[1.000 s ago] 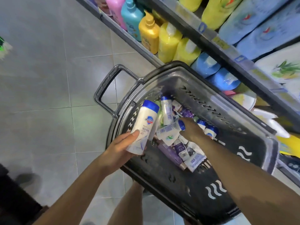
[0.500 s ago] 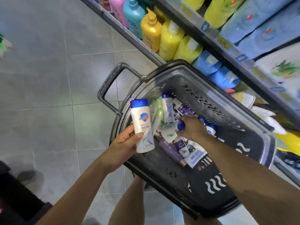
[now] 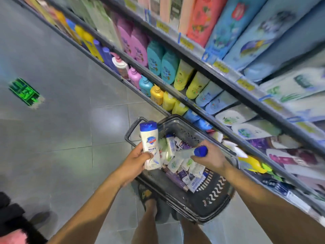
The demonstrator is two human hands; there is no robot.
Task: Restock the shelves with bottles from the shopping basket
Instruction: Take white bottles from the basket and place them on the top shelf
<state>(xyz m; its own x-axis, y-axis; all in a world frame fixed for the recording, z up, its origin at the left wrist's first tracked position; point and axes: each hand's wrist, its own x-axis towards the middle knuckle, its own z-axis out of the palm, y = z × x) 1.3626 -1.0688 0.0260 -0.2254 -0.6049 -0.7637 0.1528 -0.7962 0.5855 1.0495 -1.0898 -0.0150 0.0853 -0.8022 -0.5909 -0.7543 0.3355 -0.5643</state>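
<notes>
Both arms bare all the way up from the bottom edge: left forearm [image 3: 98, 199], right forearm [image 3: 263, 194], lean, with bare wrists, and a bare left grip [image 3: 137, 161] and right grip [image 3: 209, 159]. Between them, two bare legs. The left leg [image 3: 149, 224] wears a dark sandal [image 3: 146, 195] with a yellowish mark on the strap, blurred. The right leg [image 3: 193, 233] shows only shin.

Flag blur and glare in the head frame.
Head view: motion blur smears the shelves, worst top right; right bottle in the right hand is soft, left bottle in the left hand has a readable logo; glare patches on the floor beside the basket; wide-angle lens slants the shelf lines.
</notes>
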